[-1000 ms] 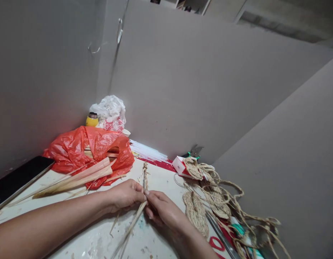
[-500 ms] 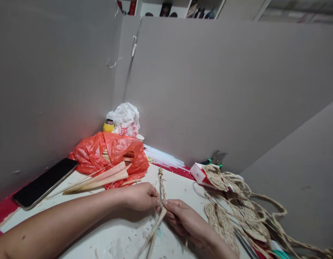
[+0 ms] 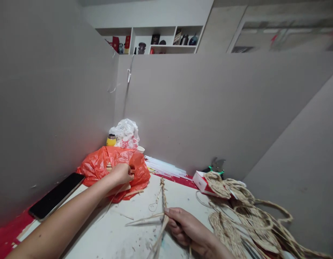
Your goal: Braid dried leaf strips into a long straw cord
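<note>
Head view: right hand on the plait, left hand at the bag.
The right hand (image 3: 186,228)'s grip is a firm pinch on the braided cord (image 3: 163,196), which lies over the middle of the table (image 3: 118,239), loose strands (image 3: 143,219) spreading left and towards the person; the pinch probably stops the plait loosening while one hand is away. The left hand (image 3: 121,174) curls at the red plastic bag (image 3: 95,162), where pale fibre strips (image 3: 109,167) show; its fingertips are hidden, so I cannot tell whether its grip holds anything. That hand and forearm block part of the bag. The smartphone (image 3: 57,196) lies left of the forearm; coiled cords (image 3: 227,230) crowd the right side, with green-handled pliers (image 3: 217,166) behind and white sticks (image 3: 166,167) along the partition (image 3: 195,115).
</note>
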Tool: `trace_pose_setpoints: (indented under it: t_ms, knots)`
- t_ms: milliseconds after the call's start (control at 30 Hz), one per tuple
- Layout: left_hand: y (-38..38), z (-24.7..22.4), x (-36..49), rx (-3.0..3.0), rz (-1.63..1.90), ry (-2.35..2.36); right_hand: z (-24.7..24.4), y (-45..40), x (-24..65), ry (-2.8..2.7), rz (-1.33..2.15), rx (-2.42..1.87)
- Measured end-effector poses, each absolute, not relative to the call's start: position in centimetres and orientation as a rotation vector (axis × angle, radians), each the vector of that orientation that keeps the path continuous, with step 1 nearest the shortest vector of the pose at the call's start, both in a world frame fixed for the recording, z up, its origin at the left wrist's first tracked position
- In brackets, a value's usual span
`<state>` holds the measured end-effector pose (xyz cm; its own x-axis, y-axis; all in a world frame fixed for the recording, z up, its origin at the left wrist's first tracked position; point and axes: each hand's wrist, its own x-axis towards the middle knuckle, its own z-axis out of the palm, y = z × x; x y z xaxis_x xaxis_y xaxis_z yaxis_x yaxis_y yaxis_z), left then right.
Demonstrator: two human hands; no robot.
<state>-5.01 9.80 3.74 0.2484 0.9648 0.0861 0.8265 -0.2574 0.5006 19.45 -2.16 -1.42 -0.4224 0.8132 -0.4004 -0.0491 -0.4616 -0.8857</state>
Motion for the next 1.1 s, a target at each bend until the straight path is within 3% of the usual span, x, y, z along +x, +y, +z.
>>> trace_pose_setpoints:
  t_ms: [133,400,767,933,1100]
  knots:
    - [10.2,3.7,-5.1,2.141,0.52,1.567,-1.5,-2.1,19.5,-1.158,1.935,-1.188]
    - [9.2,9.2,-7.7,2.128,0.49,1.307,-1.6,-1.6,19.9,-1.156,2.002,-1.108]
    - [4.9,2.0,-2.0,2.276,0.53,1.393,-1.3,-1.9,19.5,-1.194,1.955,-1.153]
    - [5.5,2.5,-2.2,2.252,0.555,1.339,-1.2,-1.8,19.5,-1.199,1.978,-1.119]
    - [6.2,6.0,-2.0,2.097,0.596,1.091,-0.8,-1.8,19.6,-1.179,1.986,-1.112]
